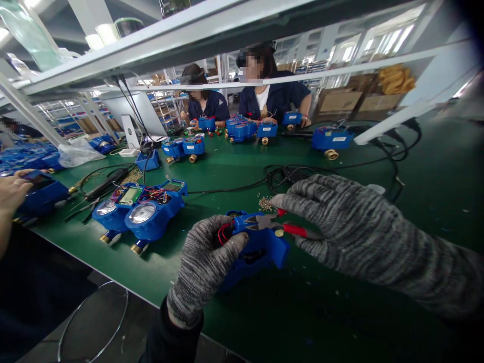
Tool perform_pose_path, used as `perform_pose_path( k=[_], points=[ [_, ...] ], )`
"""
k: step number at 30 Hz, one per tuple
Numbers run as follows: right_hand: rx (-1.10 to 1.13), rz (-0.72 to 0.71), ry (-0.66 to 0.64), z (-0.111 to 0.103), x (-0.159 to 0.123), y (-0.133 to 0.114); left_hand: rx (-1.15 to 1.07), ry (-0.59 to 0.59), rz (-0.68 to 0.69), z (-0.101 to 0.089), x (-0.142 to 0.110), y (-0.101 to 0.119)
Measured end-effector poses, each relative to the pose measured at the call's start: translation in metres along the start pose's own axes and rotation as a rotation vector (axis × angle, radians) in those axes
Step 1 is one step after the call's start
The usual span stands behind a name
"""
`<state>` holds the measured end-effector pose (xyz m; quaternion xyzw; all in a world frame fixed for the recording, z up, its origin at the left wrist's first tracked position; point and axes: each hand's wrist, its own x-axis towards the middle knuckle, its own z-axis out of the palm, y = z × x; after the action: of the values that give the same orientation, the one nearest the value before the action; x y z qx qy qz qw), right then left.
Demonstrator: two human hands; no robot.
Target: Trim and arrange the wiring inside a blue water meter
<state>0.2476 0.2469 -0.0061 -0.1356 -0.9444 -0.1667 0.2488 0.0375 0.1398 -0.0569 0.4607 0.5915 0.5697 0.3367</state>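
Note:
My left hand (pixel 212 259), in a grey knitted glove, grips a blue water meter housing (pixel 259 252) near the table's front edge. Red wires (pixel 224 233) stick out by its thumb. In my gloved right hand (pixel 328 222) are cutting pliers (pixel 293 230) with red handles, the fingers curled around them. The plier jaws point left and lie against the top of the housing; what sits between them is too small to tell. Just behind the housing is a small pile of screws (pixel 265 203).
Two blue water meters (pixel 145 214) with exposed wiring stand to the left. Black cables (pixel 280 174) cross the green table (pixel 223 176) behind my hands. A neighbour's hand (pixel 13 191) holds another meter at far left. Two co-workers sit opposite, below a white shelf bar (pixel 227 83).

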Motion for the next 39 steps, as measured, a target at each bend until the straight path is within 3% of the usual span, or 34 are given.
perform_pose_path(
  k=[8,16,24,26,30,31,34,35,39],
  points=[
    [-0.014,-0.002,-0.101,-0.001,0.005,0.007,0.077,0.032,-0.024,-0.002,0.000,-0.005],
    [-0.035,-0.067,-0.048,0.000,0.003,0.009,0.022,0.019,-0.074,-0.002,-0.001,-0.006],
    [-0.073,-0.105,0.043,0.007,-0.004,0.008,0.041,0.008,-0.031,-0.002,-0.001,-0.004],
    [0.036,-0.037,0.068,0.010,-0.006,0.007,0.059,-0.011,-0.017,-0.003,-0.001,-0.004],
    [0.186,0.275,0.211,0.020,-0.024,0.019,0.101,0.012,0.049,-0.003,-0.002,-0.009],
    [0.146,0.327,0.194,0.023,-0.032,0.025,0.117,0.022,0.077,-0.004,-0.002,-0.011],
    [-0.017,0.287,-0.112,0.031,-0.054,0.043,0.187,0.046,0.173,-0.004,-0.004,-0.017],
    [0.029,0.314,-0.113,0.032,-0.059,0.046,0.214,0.049,0.206,-0.004,-0.005,-0.018],
    [0.325,0.469,0.085,0.023,-0.052,0.035,0.269,0.037,0.317,-0.004,-0.008,-0.018]
  ],
)
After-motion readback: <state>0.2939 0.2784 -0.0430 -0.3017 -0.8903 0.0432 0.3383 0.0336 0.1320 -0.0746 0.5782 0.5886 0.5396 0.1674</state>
